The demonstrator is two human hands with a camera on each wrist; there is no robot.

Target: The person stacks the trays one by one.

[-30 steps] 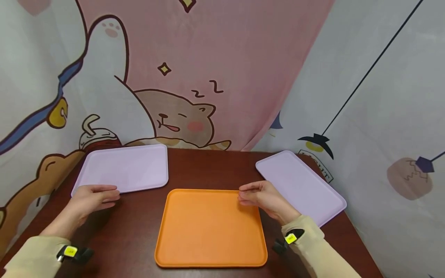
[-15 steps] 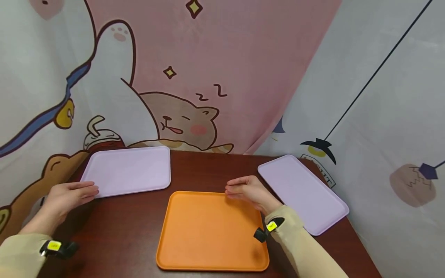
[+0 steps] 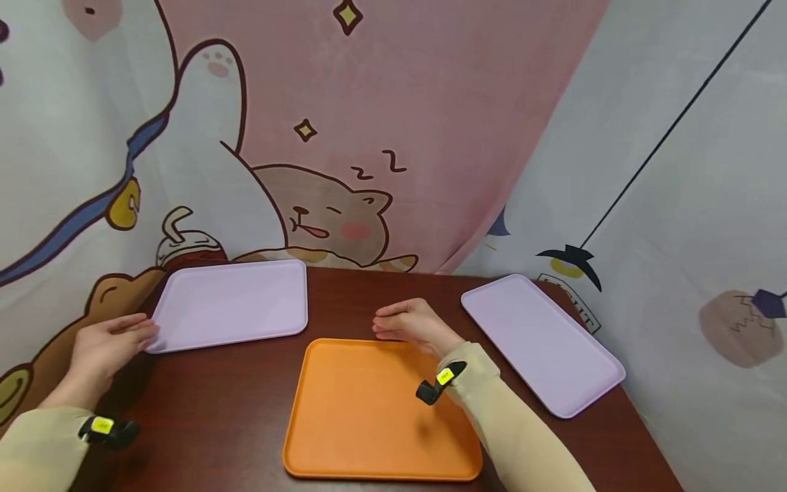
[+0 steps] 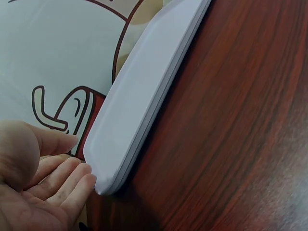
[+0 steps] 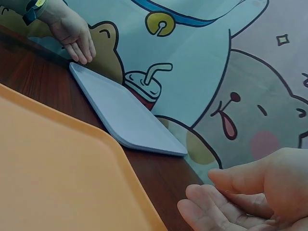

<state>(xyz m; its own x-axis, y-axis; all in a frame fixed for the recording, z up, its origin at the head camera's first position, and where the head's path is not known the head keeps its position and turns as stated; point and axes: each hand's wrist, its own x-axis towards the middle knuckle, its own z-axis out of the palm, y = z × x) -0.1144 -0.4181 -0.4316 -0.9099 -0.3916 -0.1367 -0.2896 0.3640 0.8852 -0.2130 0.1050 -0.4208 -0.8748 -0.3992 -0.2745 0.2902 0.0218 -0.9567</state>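
Note:
My left hand [image 3: 101,352] is at the near left corner of a lavender tray [image 3: 233,301], fingers extended, fingertips right at the rim. In the left wrist view this tray shows a doubled edge along its side, and the hand's palm [image 4: 33,207] faces up with nothing in it. Over the far edge of an orange tray [image 3: 369,410] hovers my right hand [image 3: 418,328], its fingers loosely bent and holding nothing. The orange tray lies flat in the middle of the table, partly hidden by the right forearm.
Another lavender tray [image 3: 541,342] lies slanted at the right of the dark wooden table [image 3: 215,410]. A cartoon-printed cloth [image 3: 467,137] rises directly behind the table and along its sides. Black wrist cameras [image 3: 107,430] sit on both sleeves.
My left hand has shifted left to the lavender tray's corner. The right hand has moved left and farther back over the orange tray's far edge. All trays stay in place.

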